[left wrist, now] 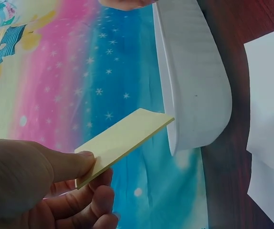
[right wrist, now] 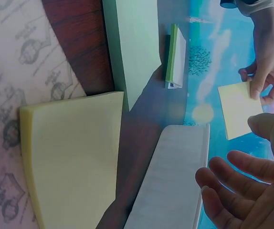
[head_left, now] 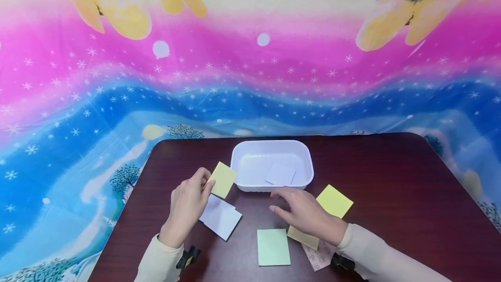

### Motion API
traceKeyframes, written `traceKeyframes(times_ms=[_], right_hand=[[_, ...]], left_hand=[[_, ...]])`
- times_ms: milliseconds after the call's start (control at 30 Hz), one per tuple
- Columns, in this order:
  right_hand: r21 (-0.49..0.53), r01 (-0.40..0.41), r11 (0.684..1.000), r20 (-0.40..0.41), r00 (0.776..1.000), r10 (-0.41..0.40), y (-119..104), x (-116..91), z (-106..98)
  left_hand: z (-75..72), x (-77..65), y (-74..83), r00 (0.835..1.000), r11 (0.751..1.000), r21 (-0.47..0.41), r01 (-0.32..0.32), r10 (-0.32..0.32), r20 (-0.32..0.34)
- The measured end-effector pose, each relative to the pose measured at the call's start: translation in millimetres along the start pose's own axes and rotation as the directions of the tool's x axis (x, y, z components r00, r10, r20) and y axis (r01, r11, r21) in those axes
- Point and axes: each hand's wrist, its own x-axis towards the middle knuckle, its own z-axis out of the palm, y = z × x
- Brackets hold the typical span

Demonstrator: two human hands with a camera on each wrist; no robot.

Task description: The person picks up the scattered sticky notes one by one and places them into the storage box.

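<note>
My left hand (head_left: 187,208) pinches a pale yellow sticky-note pad (head_left: 224,180) by its edge, thumb on one face and fingers behind. The pad is raised off the table at the left end of a white plastic basin (head_left: 272,188). In the left wrist view the pad (left wrist: 122,138) is tilted, its thin edge showing. My right hand (head_left: 309,212) hovers by the basin's front wall, holding nothing; its fingers (right wrist: 244,169) are loosely bent and apart from the thumb. Inside the basin lies a white square pad (head_left: 280,174).
White pads (head_left: 222,219) lie overlapped below my left hand. A light green pad (head_left: 274,247) sits at the front middle. Near my right arm are a bright yellow pad (head_left: 335,200), a tan-yellow pad (head_left: 305,238) and a pink patterned pad (head_left: 315,259). A printed cloth (head_left: 250,77) hangs behind the table.
</note>
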Motion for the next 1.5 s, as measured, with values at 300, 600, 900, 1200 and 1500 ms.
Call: traceKeyframes(times_ms=[300,600,900,1200,1500], right_hand=[[0.002,-0.003,1.000,0.011,1.000,0.003,0.4,-2.1,-3.8],[-0.018,-0.005,1.000,0.005,1.000,0.005,1.4,-2.8,-5.3],[0.004,-0.010,1.000,0.015,1.000,0.010,3.1,-2.9,-3.1],[-0.027,-0.011,1.000,-0.004,1.000,0.011,5.1,-6.7,-3.8],[-0.017,-0.016,1.000,0.001,1.000,0.016,7.6,-8.6,-4.4]], left_hand=[[5.2,6.6,2.1,1.000,1.000,-0.020,-0.023,0.023,-0.013],[7.9,14.0,8.1,1.000,0.999,-0.045,-0.022,0.022,-0.007],[13.3,19.9,11.1,1.000,0.998,-0.057,-0.019,0.019,0.004],[18.6,27.2,13.4,1.000,0.997,-0.074,-0.006,0.007,0.012],[26.1,33.1,20.0,0.999,0.996,-0.094,0.013,-0.009,0.033]])
